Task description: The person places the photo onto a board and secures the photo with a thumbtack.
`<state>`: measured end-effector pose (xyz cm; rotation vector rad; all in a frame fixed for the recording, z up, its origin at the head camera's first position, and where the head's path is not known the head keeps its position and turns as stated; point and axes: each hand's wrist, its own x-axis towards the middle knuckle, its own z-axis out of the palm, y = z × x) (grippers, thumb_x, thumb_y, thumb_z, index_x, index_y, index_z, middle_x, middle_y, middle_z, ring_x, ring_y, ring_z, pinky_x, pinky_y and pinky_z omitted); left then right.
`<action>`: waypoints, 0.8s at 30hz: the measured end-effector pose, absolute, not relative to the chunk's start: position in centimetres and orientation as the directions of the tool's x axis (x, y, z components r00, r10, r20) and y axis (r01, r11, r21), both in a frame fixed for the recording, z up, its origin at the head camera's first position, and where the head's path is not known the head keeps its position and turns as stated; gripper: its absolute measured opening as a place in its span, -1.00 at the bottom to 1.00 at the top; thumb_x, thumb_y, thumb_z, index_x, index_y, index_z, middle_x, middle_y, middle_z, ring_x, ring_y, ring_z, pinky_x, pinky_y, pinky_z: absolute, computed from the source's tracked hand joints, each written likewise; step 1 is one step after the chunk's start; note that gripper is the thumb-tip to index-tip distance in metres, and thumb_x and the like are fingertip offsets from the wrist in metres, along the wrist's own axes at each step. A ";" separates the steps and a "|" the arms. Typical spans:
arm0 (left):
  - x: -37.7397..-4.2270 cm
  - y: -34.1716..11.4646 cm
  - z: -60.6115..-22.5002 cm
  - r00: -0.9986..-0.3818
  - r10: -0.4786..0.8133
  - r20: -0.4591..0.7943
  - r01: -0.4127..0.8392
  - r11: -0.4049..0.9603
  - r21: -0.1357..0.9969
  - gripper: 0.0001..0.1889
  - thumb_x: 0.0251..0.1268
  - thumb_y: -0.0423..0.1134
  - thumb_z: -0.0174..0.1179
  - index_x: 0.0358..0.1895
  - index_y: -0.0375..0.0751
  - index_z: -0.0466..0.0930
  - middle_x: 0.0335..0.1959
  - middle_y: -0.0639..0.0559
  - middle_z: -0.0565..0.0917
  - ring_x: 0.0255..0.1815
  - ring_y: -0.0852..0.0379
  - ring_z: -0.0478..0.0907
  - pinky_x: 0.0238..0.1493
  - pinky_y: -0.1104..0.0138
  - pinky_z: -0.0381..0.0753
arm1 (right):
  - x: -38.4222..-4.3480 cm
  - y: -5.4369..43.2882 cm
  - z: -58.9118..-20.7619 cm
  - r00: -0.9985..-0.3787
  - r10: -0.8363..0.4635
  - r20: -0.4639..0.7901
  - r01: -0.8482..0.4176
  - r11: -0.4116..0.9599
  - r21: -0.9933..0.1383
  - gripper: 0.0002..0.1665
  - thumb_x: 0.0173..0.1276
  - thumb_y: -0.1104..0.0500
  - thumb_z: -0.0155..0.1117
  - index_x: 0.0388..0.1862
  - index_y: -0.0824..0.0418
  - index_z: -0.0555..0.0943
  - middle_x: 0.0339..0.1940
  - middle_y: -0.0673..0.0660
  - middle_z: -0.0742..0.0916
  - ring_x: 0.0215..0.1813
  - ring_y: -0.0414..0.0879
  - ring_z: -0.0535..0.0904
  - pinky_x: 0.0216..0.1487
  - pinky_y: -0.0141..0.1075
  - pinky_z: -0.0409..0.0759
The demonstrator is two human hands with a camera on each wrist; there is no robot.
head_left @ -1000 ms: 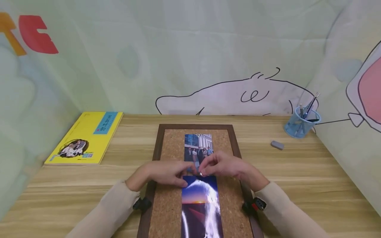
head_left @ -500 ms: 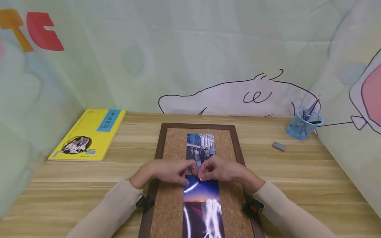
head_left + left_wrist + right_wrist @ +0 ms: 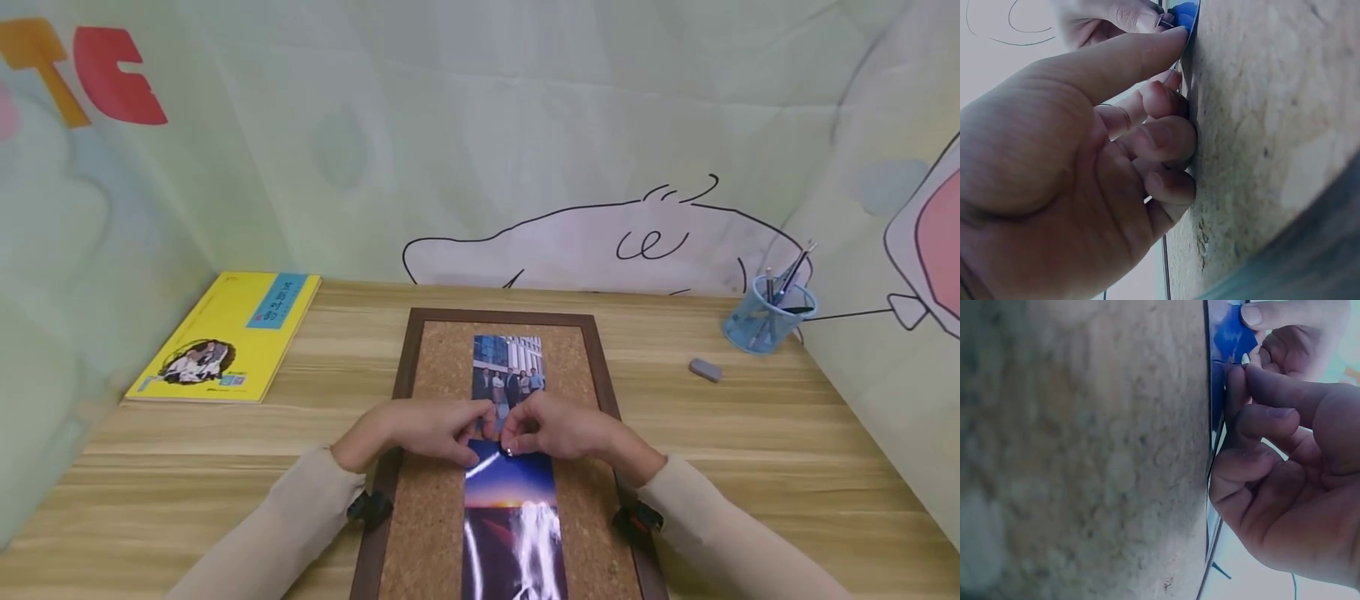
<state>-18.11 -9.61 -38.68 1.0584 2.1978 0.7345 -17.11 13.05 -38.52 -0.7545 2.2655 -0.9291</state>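
Observation:
A sunset photo (image 3: 517, 492) lies on a framed corkboard (image 3: 427, 533), just below a group photo (image 3: 504, 371). My right hand (image 3: 566, 427) pinches a thumbtack (image 3: 1245, 360) by its shiny head, between thumb and index finger. In the right wrist view the tack's point faces the blue top part of the sunset photo, whose edge stands a little off the cork. The thumb of my left hand (image 3: 431, 429) lies straight against the photo's upper left corner. Its other fingers (image 3: 1163, 134) bend beside it, close to the cork, around the lower part of the group photo.
A yellow book (image 3: 225, 337) lies at the back left of the wooden table (image 3: 352, 367). At the right are a grey eraser (image 3: 706, 370) and a blue mesh pen cup (image 3: 765, 321) with several pens. Printed cloth walls (image 3: 480, 150) close in the table.
The right hand has brought the tack slightly down, from the gap between the photos onto the sunset photo's top edge. The left hand stays nearly still. The head view has shifted slightly.

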 end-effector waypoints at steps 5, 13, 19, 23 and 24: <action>-18.2 -9.5 -38.7 -0.521 0.811 -0.266 0.498 0.543 0.676 -0.70 0.24 -0.35 0.35 -0.06 -0.14 0.44 -0.49 0.13 0.46 -0.48 0.28 0.38 -0.42 0.42 0.36 | -16.9 12.8 -38.4 -0.676 -0.687 -0.265 -0.338 0.609 -0.718 -0.94 0.39 0.32 0.31 -0.29 0.21 0.69 -0.41 -0.08 0.69 -0.32 -0.27 0.54 -0.21 -0.39 0.53; -18.2 -9.5 -38.8 -0.525 0.808 -0.266 0.510 0.549 0.662 -0.70 0.23 -0.34 0.36 -0.08 -0.12 0.43 -0.50 0.14 0.46 -0.49 0.28 0.38 -0.42 0.42 0.36 | -16.9 12.4 -38.3 -0.690 -0.671 -0.273 -0.335 0.629 -0.702 -0.92 0.39 0.32 0.31 -0.32 0.20 0.69 -0.43 -0.08 0.67 -0.34 -0.26 0.52 -0.26 -0.38 0.51; -18.1 -9.5 -38.7 -0.527 0.807 -0.267 0.502 0.549 0.669 -0.70 0.23 -0.35 0.36 -0.09 -0.13 0.43 -0.51 0.14 0.45 -0.50 0.29 0.37 -0.44 0.42 0.35 | -16.8 12.1 -38.2 -0.706 -0.653 -0.273 -0.345 0.655 -0.672 -0.92 0.39 0.30 0.32 -0.33 0.18 0.69 -0.44 -0.08 0.68 -0.35 -0.25 0.53 -0.26 -0.37 0.51; -18.1 -9.6 -38.7 -0.526 0.810 -0.261 0.505 0.544 0.671 -0.70 0.22 -0.34 0.36 -0.09 -0.13 0.44 -0.51 0.15 0.45 -0.50 0.29 0.37 -0.43 0.42 0.35 | -16.9 11.9 -38.1 -0.719 -0.636 -0.281 -0.337 0.672 -0.659 -0.91 0.38 0.31 0.32 -0.34 0.17 0.68 -0.44 -0.08 0.68 -0.34 -0.24 0.53 -0.25 -0.35 0.51; -18.1 -9.6 -38.7 -0.526 0.810 -0.261 0.504 0.543 0.671 -0.70 0.22 -0.35 0.36 -0.09 -0.13 0.43 -0.51 0.14 0.45 -0.50 0.29 0.37 -0.43 0.42 0.35 | -16.9 11.9 -38.1 -0.720 -0.633 -0.285 -0.332 0.675 -0.659 -0.91 0.38 0.32 0.32 -0.34 0.16 0.68 -0.44 -0.07 0.68 -0.34 -0.23 0.54 -0.26 -0.35 0.51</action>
